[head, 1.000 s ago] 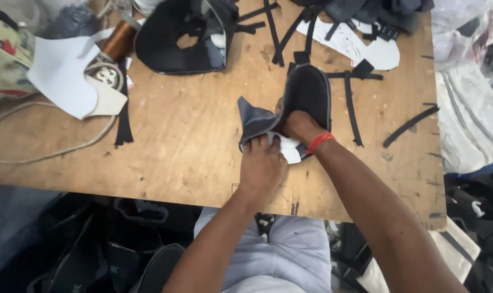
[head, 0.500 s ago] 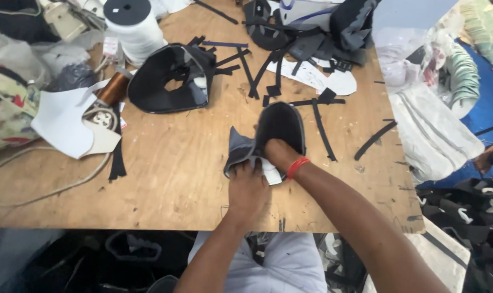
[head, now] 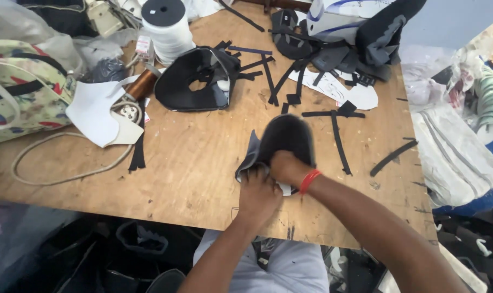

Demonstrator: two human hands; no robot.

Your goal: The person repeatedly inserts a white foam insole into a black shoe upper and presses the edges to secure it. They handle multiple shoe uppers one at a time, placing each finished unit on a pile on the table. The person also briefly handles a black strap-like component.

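Near the front edge of the wooden counter [head: 192, 179], both hands are working on a dark shoe upper [head: 284, 142] that is resting flat on the boards. The left hand [head: 259, 194] is pinching the grey lining flap at the upper's near-left corner, its grip closed on the material. The right hand [head: 288, 167], wearing a red wristband [head: 309, 180], is pressing into the rear opening of the upper, its grip wrapped around the edge; the fingertips are hidden inside the material. A white scrap is showing under the two hands.

Risk points, as a judgement:
- The upper is sitting close to the counter edge. A strong pull toward the body could be dragging it off.
- Loose black strips [head: 339, 138] are lying just beside the upper. A sweeping motion could be catching them and pulling them under the work.
- Uneven tension between the two hands could be creasing or tearing the lining flap.
- The black cut panel [head: 195, 81], the white thread spool [head: 168, 27] and the white cord [head: 67, 173] are lying well apart, posing little interference.
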